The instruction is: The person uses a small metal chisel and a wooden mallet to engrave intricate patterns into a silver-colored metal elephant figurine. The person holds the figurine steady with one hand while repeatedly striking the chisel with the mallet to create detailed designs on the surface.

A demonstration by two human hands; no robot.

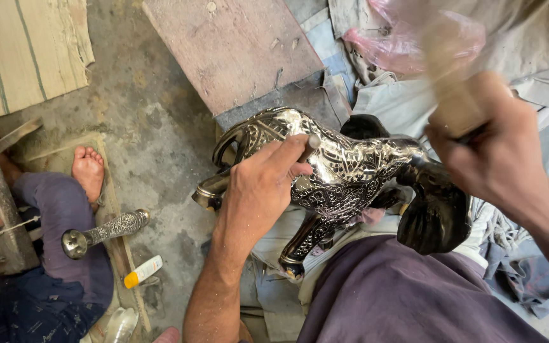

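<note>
A dark metal animal figure [351, 174] with engraved silver patterning lies on its side across my lap. My left hand [258, 187] rests on its back and pinches a thin metal punch [309, 147] with its tip set against the engraved surface. My right hand [494, 149] is raised above the figure's head end and grips the wooden handle of a mallet [449, 70], which is blurred.
Another person sits at the left, with a bare foot [88, 170] and purple trousers [65, 222]. Beside them lie an engraved metal leg piece [106, 232] and a small white and yellow tube [142, 272]. A wooden board [233, 47], cloths and pink plastic [401, 38] lie ahead on the concrete floor.
</note>
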